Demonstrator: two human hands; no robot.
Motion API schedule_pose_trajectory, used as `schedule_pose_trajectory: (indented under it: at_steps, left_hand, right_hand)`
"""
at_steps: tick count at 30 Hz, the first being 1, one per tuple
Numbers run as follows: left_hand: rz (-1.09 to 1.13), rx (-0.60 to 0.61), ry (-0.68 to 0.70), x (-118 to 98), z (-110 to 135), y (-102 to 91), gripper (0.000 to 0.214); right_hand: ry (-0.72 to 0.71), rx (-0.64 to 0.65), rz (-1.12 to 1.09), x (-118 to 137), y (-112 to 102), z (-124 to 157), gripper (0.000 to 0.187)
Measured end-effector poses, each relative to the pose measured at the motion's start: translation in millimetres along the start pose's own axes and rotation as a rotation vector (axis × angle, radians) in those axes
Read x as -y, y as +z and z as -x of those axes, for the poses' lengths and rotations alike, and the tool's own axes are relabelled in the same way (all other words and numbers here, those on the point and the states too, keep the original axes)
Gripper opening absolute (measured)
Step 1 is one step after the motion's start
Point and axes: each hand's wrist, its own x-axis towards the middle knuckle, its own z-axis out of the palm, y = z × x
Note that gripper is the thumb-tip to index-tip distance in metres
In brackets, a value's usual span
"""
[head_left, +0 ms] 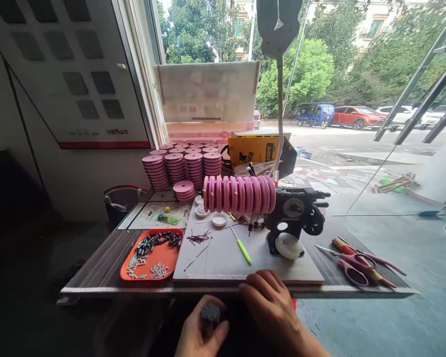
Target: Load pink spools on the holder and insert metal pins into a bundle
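Below the table's front edge, my left hand (202,329) is closed around a dark, round-ended object (210,312) with a rough top; its exact kind is unclear. My right hand (271,305) is at the front edge of the pale board (215,263), fingers curled and together, their tips hidden. Behind the hands, a green-handled hook tool (243,250) lies on the board. Past it, a row of pink spools (240,194) sits on a black winding machine (292,210). Small dark red pieces (198,238) and a thin metal rod (196,259) lie at the board's left.
An orange tray (125,270) of beads stands left of the board. Pink-handled scissors (357,270) lie at the right. Stacked pink spools (174,168) and a yellow box (250,151) stand at the back. Small white dishes (219,219) sit near the machine, with a white roll (289,246) before it.
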Motion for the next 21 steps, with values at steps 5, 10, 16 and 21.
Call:
schedule_pose_trajectory:
  at_steps: [5,10,16,21]
  left_hand:
    - [0.326,0.11,-0.342,-11.6,-1.8,2.8,0.04]
    - [0.489,0.227,-0.402,-17.5,-3.6,13.8,0.03]
    - [0.485,0.3,-0.372,-19.0,-11.3,30.1,0.029]
    - [0.407,0.183,-0.284,-36.0,-18.3,63.4,0.025]
  right_hand:
    - [0.069,0.005,-0.012,2.2,-2.8,6.5,0.02]
    - [0.274,-0.123,0.093,-17.0,-33.9,21.4,0.01]
    - [0.544,-0.259,0.333,-56.7,-53.0,22.3,0.032]
    - [0.613,-0.21,-0.084,-18.7,-45.1,12.9,0.014]
